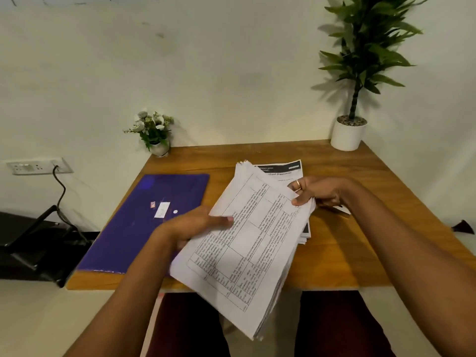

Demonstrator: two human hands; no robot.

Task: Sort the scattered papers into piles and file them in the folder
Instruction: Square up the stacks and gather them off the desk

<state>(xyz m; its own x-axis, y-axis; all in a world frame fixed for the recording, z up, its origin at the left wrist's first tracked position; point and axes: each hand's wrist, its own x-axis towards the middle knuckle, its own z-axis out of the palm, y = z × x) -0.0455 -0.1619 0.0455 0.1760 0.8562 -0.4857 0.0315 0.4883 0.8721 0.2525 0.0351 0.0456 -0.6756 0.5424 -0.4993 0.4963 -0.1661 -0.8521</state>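
I hold a thick stack of printed papers (247,243) tilted above the near edge of the wooden table (342,256); its top sheet shows a table of text. My left hand (195,225) grips the stack's left edge, thumb on top. My right hand (316,191), with a ring, pinches the stack's right edge. A second pile of papers (280,170) with a dark header lies on the table behind and partly under the stack. A closed blue folder (144,222) lies flat on the table's left half.
A small flower pot (154,132) stands at the table's back left corner. At the back right is a tall plant in a white pot (349,132). A wall socket with a black cable (55,176) and a dark chair (31,243) are left of the table.
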